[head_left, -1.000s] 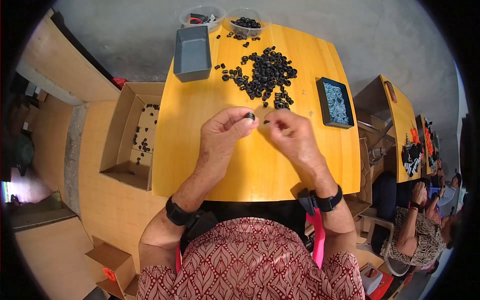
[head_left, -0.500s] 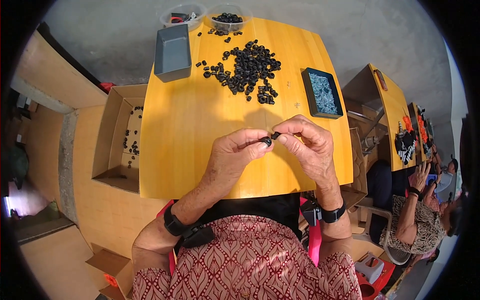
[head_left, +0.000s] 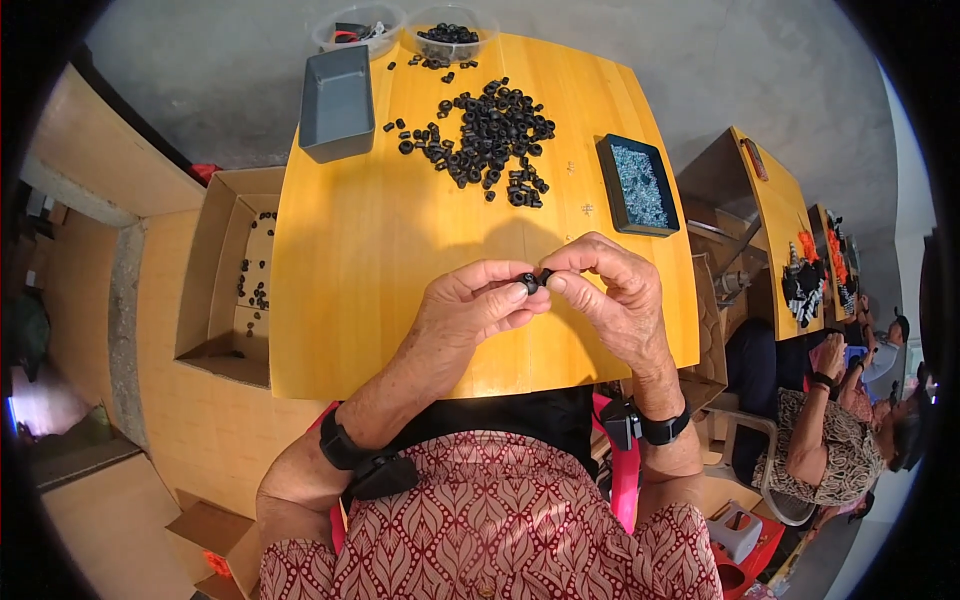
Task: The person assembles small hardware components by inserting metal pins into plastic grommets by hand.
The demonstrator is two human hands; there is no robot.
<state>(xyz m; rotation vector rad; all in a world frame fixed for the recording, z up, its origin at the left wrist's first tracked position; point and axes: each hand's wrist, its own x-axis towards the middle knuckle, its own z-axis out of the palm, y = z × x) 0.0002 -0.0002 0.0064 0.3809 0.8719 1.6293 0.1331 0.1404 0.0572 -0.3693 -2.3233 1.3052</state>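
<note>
Both hands meet above the front part of the yellow wooden table (head_left: 370, 300). Between thumb and fingertips, my left hand (head_left: 450, 318) pinches a small round black part (head_left: 529, 283) with a hole in its face. My right hand (head_left: 612, 300) pinches a second small black part (head_left: 545, 276) close against the first; I cannot tell whether the two are joined. Beyond the hands lies a loose pile of small black ring-like parts (head_left: 495, 135). To the right, a dark tray (head_left: 671, 229) holds many small shiny silvery pieces (head_left: 640, 185).
At the table's far left stands a grey bin (head_left: 338, 142), behind it two clear plastic bowls (head_left: 497, 40), one with black parts. A cardboard box (head_left: 195, 290) with scattered black parts is left of the table. On the right, another person (head_left: 825, 440) sits at other tables.
The two black parts have come closer together, and the one in my left hand has turned. My left fingers have shifted around it. The whole view has moved slightly.
</note>
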